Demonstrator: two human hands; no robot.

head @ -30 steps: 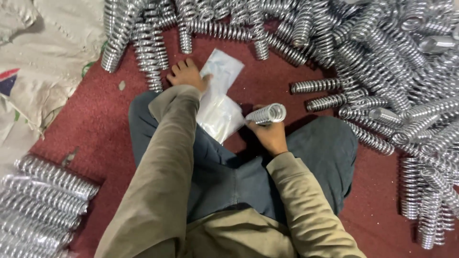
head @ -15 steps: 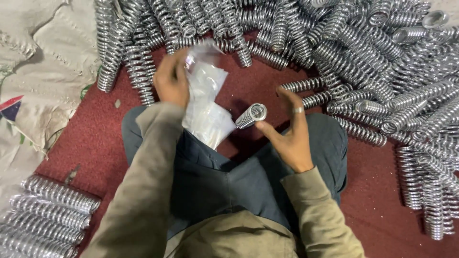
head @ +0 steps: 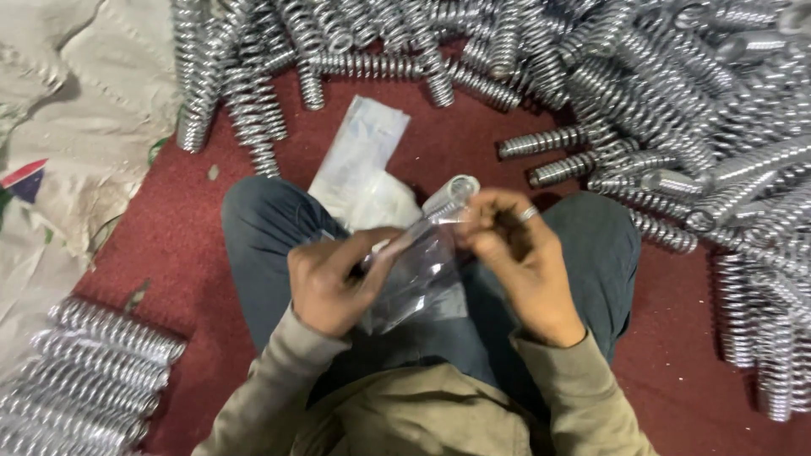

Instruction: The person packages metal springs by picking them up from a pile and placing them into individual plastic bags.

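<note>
Holding a clear bag [head: 414,270] over our lap, we now grip it with both hands: the left hand [head: 334,283] pinches its edge, the right hand [head: 515,253] clasps a spring [head: 448,196] at its mouth. Earlier the hands were apart; they have closed together, nearer than the bag stack [head: 359,165].

I see long khaki-olive fabric sleeves [head: 296,371] reaching both wrists at 6 o'clock. Dark blue-grey trousers [head: 591,245] cover the legs. The right hand [head: 519,253] wears a thin silver ring [head: 528,214].
</note>
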